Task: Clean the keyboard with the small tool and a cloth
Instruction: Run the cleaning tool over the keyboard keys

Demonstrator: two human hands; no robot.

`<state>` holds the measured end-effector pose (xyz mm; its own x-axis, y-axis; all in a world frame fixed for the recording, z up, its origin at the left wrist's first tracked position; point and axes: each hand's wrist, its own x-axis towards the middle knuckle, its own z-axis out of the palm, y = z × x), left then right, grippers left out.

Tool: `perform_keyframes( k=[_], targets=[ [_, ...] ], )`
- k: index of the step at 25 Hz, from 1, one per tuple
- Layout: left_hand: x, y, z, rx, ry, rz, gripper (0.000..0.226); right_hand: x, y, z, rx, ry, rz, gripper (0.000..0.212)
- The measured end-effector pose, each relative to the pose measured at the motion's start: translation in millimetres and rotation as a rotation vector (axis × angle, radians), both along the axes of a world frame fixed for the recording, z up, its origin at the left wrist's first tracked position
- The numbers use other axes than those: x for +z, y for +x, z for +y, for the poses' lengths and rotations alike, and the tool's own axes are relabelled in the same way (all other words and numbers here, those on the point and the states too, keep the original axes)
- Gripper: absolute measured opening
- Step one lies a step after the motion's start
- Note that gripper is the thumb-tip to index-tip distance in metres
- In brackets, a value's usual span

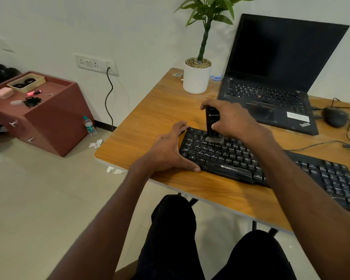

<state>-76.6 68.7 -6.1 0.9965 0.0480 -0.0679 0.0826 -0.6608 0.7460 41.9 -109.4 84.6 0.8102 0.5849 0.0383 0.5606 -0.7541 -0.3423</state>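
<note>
A black keyboard lies across the wooden table, slanting toward the right. My right hand grips a small black brush tool upright, its grey bristles touching the keyboard's top rows near the left end. My left hand holds the keyboard's left edge, fingers along the far corner and thumb against the near edge. No cloth is in view.
An open black laptop and a white potted plant stand at the back of the table. A wired mouse sits at the right. A red cabinet and a water bottle stand on the floor left.
</note>
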Motion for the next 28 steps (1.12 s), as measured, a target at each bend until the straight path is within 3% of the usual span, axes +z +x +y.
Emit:
perform_keyframes(
  k=[5, 9, 14, 18, 22, 27, 28],
  targets=[
    [-2, 0, 0, -0.009, -0.004, -0.019, 0.152, -8, -22, -5, 0.189, 0.264, 0.084, 0.065],
    [-3, 1, 1, 0.008, 0.000, -0.012, 0.153, 1, -13, -21, 0.072, 0.039, -0.051, 0.064],
    [-3, 1, 0, -0.001, 0.000, -0.018, 0.152, -5, -30, -32, 0.198, 0.185, -0.021, 0.064],
    [-3, 0, 1, 0.001, -0.012, -0.022, 0.150, 2, -13, -58, 0.011, 0.111, 0.049, 0.064],
    [-2, 2, 1, -0.011, 0.001, -0.019, 0.149, -10, -31, -48, 0.129, 0.317, 0.029, 0.067],
    [2, -2, -1, 0.003, 0.001, -0.002, 0.146, 2, -18, -56, -0.003, -0.010, -0.030, 0.067],
    [2, -3, -1, 0.012, -0.005, 0.004, 0.145, 5, -19, -53, -0.008, 0.000, -0.034, 0.067]
  ],
)
